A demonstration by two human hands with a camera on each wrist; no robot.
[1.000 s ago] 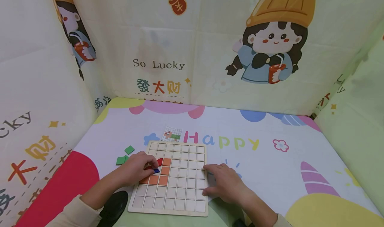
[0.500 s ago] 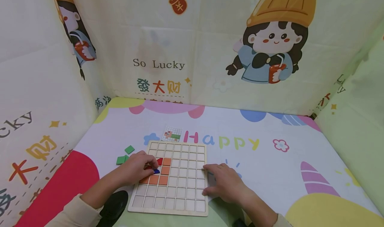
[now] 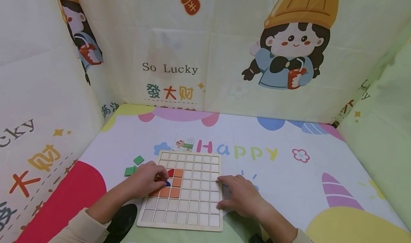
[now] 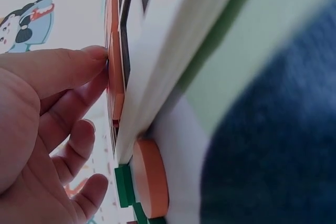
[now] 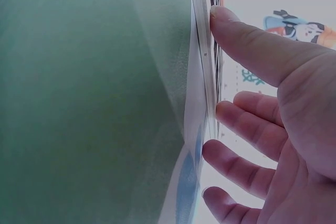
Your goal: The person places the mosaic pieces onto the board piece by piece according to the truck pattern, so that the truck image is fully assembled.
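Fabric point(image 3: 35, 79) in pale cream, printed with red, gold and dark lettering, forms the left wall and meets the back one at a corner. Below it, the table point(image 3: 279, 189) wears a white covering with bright printed shapes, beginning with a big red patch point(image 3: 70, 200). Small green square tiles point(image 3: 138, 160) lie left of the board; the left wrist view adds a thick curved orange piece point(image 4: 151, 179) near them. Beside the left forearm shows a dark rounded shape point(image 3: 122, 221) (what it is, I cannot tell). Of the two hands, the left hand point(image 3: 147, 178) pinches a small dark-blue tile point(image 3: 168, 183) between thumb and forefinger, over the left part of a flat, pale wooden grid board point(image 3: 196, 195). Next to it on the board are a red tile point(image 3: 171, 172) and orange square tiles point(image 3: 174, 192) in an L. Just beyond the far edge lies a small printed grid card point(image 3: 184, 143), with "Happy" lettering to its right and "So Lucky" on the wall behind. The right hand point(image 3: 242, 196) is spread, its thumb and fingertips at the board's right edge. Farther right, the table covering shows a purple striped cone point(image 3: 340, 191) and a yellow patch point(image 3: 356, 225); another pale hanging point(image 3: 385, 153) closes that side.
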